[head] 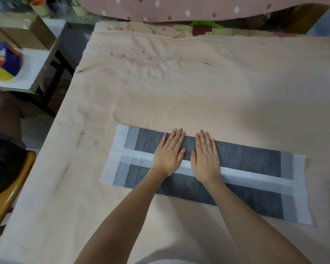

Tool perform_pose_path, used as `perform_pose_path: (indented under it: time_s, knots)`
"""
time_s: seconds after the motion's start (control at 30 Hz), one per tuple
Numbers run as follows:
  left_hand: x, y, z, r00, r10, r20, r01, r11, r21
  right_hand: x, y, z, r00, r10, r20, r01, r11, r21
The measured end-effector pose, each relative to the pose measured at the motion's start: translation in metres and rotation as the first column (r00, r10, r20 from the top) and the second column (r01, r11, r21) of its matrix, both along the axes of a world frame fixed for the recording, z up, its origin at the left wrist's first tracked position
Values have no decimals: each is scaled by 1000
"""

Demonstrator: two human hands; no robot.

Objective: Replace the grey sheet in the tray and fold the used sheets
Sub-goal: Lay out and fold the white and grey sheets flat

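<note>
Pressing flat, both hands on folded grey sheet.

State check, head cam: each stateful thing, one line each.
grey sheet: lying on the cloth, long sides folded in to the middle, white edges meeting.
left hand: open, palm down on the sheet.
right hand: open, palm down on the sheet, beside the left.
peach cloth: spread flat, lightly creased.
tape rolls: on the side table, blurred.
</note>
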State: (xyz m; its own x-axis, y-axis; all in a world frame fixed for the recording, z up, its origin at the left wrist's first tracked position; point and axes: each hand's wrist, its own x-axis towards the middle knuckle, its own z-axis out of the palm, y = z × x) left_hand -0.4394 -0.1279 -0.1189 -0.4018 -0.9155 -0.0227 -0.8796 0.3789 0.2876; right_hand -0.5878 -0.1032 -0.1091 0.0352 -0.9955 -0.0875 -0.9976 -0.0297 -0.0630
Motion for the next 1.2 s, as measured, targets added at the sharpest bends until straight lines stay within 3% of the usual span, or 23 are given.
perform_pose_path:
  time_s: [0.23, 0.47, 0.53, 0.63, 0.77, 0.87, 0.93, 1.0, 1.2]
  knots:
    - [96, -17, 1, 979, 191, 77, -195, 980, 45, 0, 1, 1, 999, -6, 38, 5, 1000, 11]
    - [163, -27, 5, 967, 228, 113, -236, 969, 69, 1, -2, 1, 999, -11, 50, 10, 1000, 8]
    - [161, -27, 5, 967, 242, 77, -248, 965, 81, 1, -1, 1, 998, -8, 68, 7, 1000, 15]
    - [156, -28, 13, 914, 399, -73, -393, 915, 89, -1, -2, 7, 981, -41, 190, 44, 999, -15]
    - [161, -38, 26, 839, 525, -139, -523, 850, 55, 28, 11, 32, 955, -37, 294, 84, 985, -149]
    - [164, -52, 33, 772, 615, -157, -576, 783, 237, 91, 29, 54, 936, 138, 323, -144, 990, -7]
    - [165, -62, 35, 709, 689, -151, -600, 702, 384, 136, 39, 60, 907, 324, 270, -363, 925, 109]
    - [165, -70, 35, 670, 729, -140, -606, 646, 464, 171, 46, 60, 871, 466, 159, -484, 868, 108]
    - [161, -79, 36, 673, 735, -87, -581, 597, 553, 223, 56, 48, 888, 442, -125, -431, 896, 108]
